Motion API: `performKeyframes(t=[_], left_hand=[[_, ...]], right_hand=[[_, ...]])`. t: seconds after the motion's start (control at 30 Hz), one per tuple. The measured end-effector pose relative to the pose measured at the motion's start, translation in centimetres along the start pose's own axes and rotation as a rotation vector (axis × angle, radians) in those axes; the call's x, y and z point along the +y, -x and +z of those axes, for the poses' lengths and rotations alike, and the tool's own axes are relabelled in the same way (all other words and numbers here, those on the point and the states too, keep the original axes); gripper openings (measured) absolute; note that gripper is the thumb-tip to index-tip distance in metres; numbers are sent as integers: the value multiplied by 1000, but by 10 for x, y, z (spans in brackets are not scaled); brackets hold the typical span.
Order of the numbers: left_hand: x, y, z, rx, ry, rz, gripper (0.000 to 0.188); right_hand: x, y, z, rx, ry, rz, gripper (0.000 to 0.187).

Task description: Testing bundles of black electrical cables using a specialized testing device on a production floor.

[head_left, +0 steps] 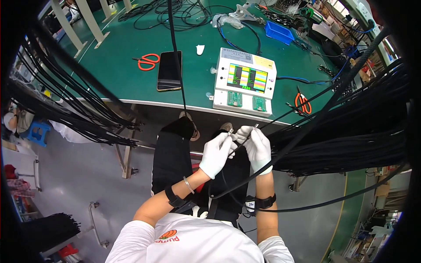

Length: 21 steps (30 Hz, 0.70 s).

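Both my hands wear white gloves and are held close together above my lap, just off the table's front edge. My left hand [216, 154] is closed in a pinch on a black cable, whose small silvery connector [230, 131] pokes up past the fingertips. Another silvery connector [256, 126] shows at the fingertips of my right hand [258, 148], also closed on a black cable. Beyond them, on the table, stands a white cable tester [222, 79] with a lit, colourful screen [247, 78]. Two green circuit boards [235, 99] sit on its front ledge.
The green table [118, 61] bears a phone [169, 72], red-handled scissors [148, 62], red-handled snips [302, 104], a blue tray [279, 33] and coiled black cables [175, 11]. Thick bundles of black cables hang at left [87, 109] and right [342, 144]. Several cables cross near my arms.
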<state>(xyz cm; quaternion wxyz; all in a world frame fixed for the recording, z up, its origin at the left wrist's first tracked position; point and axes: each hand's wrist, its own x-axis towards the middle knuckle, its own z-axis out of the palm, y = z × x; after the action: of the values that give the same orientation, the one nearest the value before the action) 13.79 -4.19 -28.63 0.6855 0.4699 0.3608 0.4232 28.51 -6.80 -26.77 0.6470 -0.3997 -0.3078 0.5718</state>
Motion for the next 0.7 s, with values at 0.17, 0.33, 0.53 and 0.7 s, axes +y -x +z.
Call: performKeyframes(t=[0.17,0.33,0.53,0.7], left_hand=[[10,-8,19,-19,197,-237,26],[-8,-3,-3,-36,394,-437,24],[-35,-33,-118,-101,476,-640,28],[-51,-63,-197,-98,676,-839,33]], right_hand=[[-8,5,5,81,633,-118,21],[-61,38,30,204,1356,-618,14],[-259,106,111,736,1707,-1543,21],[-352,83,147,862,2292,-1756,32]])
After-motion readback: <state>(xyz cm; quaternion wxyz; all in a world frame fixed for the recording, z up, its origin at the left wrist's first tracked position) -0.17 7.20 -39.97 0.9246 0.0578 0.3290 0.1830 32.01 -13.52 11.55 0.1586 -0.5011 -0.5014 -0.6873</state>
